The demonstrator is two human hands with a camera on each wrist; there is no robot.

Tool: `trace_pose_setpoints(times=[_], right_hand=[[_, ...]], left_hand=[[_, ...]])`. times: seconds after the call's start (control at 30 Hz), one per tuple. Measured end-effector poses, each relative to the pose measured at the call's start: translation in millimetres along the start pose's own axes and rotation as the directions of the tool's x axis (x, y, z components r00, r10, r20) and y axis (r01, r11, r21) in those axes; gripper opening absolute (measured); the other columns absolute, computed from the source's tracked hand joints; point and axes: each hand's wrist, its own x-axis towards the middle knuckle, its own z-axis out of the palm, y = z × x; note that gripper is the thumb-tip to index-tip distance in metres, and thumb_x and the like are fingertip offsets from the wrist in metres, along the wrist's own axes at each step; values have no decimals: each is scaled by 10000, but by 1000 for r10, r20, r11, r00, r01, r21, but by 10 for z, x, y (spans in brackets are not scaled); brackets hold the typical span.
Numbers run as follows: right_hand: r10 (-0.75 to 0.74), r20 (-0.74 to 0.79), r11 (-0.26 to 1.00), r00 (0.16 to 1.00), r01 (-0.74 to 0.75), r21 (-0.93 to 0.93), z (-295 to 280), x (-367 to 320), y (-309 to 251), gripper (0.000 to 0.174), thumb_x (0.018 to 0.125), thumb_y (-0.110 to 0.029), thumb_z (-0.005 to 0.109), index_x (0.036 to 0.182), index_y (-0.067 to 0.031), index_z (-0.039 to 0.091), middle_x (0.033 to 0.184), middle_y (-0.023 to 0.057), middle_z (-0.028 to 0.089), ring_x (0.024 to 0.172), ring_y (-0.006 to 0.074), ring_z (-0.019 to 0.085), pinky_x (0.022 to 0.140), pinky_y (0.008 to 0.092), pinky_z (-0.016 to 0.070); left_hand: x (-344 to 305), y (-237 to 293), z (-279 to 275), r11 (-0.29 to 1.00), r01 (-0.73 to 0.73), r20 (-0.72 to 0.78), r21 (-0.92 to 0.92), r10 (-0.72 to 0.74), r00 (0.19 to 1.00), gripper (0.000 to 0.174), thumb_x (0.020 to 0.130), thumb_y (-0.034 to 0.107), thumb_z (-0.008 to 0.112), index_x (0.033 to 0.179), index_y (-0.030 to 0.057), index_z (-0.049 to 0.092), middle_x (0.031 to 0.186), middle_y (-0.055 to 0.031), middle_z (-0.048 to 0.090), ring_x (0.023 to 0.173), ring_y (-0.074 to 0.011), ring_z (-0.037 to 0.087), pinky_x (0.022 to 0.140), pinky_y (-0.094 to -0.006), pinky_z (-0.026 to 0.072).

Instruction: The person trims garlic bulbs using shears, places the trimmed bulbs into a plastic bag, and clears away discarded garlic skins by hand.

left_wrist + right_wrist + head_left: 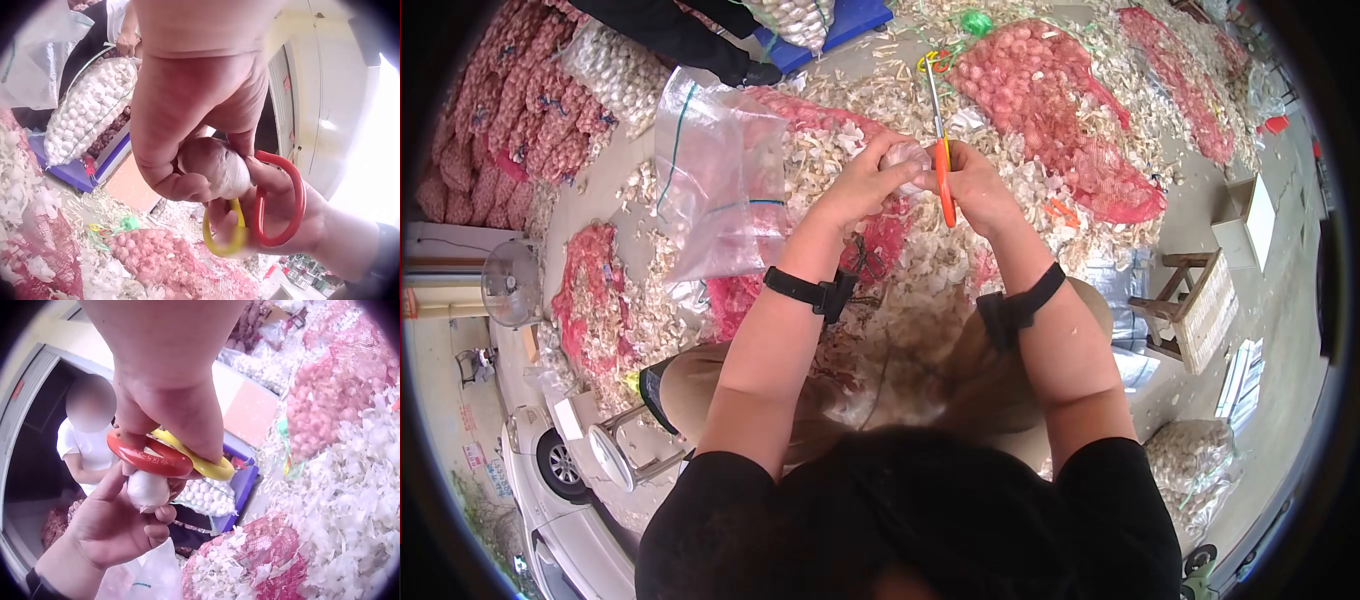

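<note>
In the head view, my left hand point(865, 185) grips a whitish garlic bulb point(905, 158) in front of me. Thumb and fingers curl round its sides in the right wrist view, leaving the pale lower skin point(149, 492) showing. My right hand point(978, 192) holds scissors point(943, 185) with one orange-red handle and one yellow handle, right beside the bulb. Their metal blades point away from me. The red loop point(301, 209) and yellow loop point(208, 234) hang round the right fingers, whose tips reach the bulb in the left wrist view.
Dry garlic peels point(920, 275) cover the floor. A red mesh sack of bulbs point(1025, 90) lies ahead, a clear plastic bag point(725, 170) to the left. Beyond is a blue platform point(850, 28) bearing a full sack point(94, 106). A stool point(1200, 305) stands right. Another person point(75, 447) is behind the platform.
</note>
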Motion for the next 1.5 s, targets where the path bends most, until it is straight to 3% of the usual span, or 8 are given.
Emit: trace_pose_setpoints(times=[0.33, 0.53, 0.63, 0.77, 0.83, 0.97, 1.17, 1.5], right_hand=[[80, -58, 975, 995, -90, -202, 105, -50, 26, 436, 708, -113, 756, 1052, 19, 525, 942, 76, 592, 857, 144, 555, 775, 272, 443], [25, -27, 999, 999, -25, -33, 111, -58, -5, 474, 708, -144, 761, 1070, 33, 511, 896, 65, 571, 785, 127, 527, 688, 266, 435], [123, -71, 992, 990, -126, -29, 134, -74, -25, 489, 725, -147, 751, 1105, 39, 507, 928, 73, 574, 816, 131, 532, 716, 272, 439], [117, -94, 992, 989, -120, -30, 10, 30, 89, 485, 731, -159, 749, 1102, 37, 506, 919, 77, 574, 801, 134, 533, 698, 278, 444], [102, -85, 994, 991, -104, -25, -1, 5, 122, 479, 728, -157, 749, 1093, 37, 506, 910, 77, 574, 788, 134, 533, 683, 275, 445], [37, -72, 991, 997, -45, -122, 28, -5, 83, 420, 705, -128, 753, 1014, 21, 510, 842, 58, 559, 727, 125, 521, 619, 267, 438], [48, -132, 992, 990, -63, -108, 85, 17, 97, 364, 696, -79, 732, 974, 9, 514, 795, 41, 537, 689, 120, 510, 584, 271, 428], [84, -236, 973, 968, -131, -191, 74, -6, 36, 369, 695, -96, 751, 963, 5, 517, 807, 33, 526, 689, 104, 490, 589, 248, 407]], left_hand=[[139, -266, 171, 999, -45, -404, 5, 43, 914, 211, 882, 198, 471, 922, 18, 573, 820, -99, 604, 767, -164, 561, 714, -312, 447], [208, -268, 75, 934, 21, -375, -356, -163, 913, 219, 872, 185, 481, 907, 2, 598, 838, -88, 609, 723, -148, 545, 669, -292, 443], [257, -432, 26, 999, 2, -371, -50, -20, 928, 242, 889, 237, 504, 950, 24, 601, 859, -71, 610, 756, -151, 558, 664, -293, 454], [123, -308, 169, 992, -93, -320, -82, 62, 945, 283, 894, 285, 539, 1028, 42, 596, 875, -63, 612, 751, -137, 564, 629, -271, 460], [-50, 36, 227, 970, 129, -81, -206, -149, 986, 247, 913, 267, 540, 1066, 81, 597, 891, -35, 605, 722, -105, 575, 624, -245, 481], [35, -94, 131, 951, 191, -35, -244, -206, 978, 230, 909, 246, 549, 1079, 101, 602, 902, -34, 612, 748, -91, 571, 614, -239, 475], [152, -256, 340, 967, -84, -315, -242, 3, 949, 173, 879, 160, 555, 944, 35, 656, 804, -10, 605, 711, -72, 530, 620, -225, 435], [196, -298, 570, 778, -146, -489, -611, -225, 843, 180, 906, 147, 515, 871, 14, 632, 782, -32, 586, 682, -103, 541, 596, -251, 449]])
